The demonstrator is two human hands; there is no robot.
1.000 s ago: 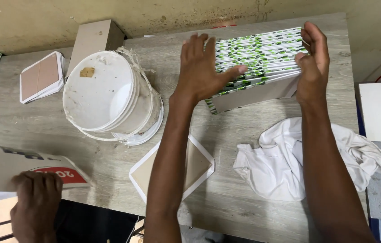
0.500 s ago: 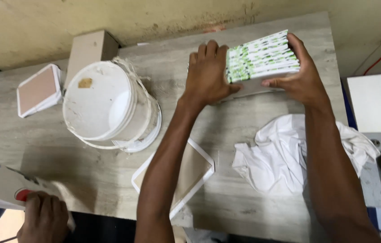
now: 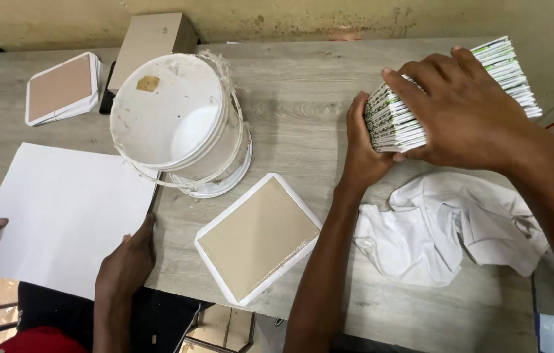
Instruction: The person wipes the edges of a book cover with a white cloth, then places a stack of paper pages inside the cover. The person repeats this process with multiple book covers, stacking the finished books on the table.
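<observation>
Stack of green-and-white printed cards sits at the far right of the counter, tilted, one end toward the far edge. Right hand lies flat on top, fingers together and pressing down. Left hand is cupped against the near end of the stack, fingers closed along the card edges.

Doing this well, as I read it — squaring the stack: keep the top palm light enough that the cards can slide, push the end with the flat of the left fingers rather than the tips, and tap the edges onto the counter so nothing sticks out. The white cloth lies just beside the stack; keep it out from under the cards.

Hard to make out:
- Right hand covers most of the stack top, so card count and alignment underneath can't be told.
- Far end of the stack runs close to the frame edge.
- White bucket is tipped; contents not readable.
- The other person's hand rests on a white sheet — their second hand is cut off at the left edge.
- The beige panel with the white frame overhangs the near counter edge.
</observation>
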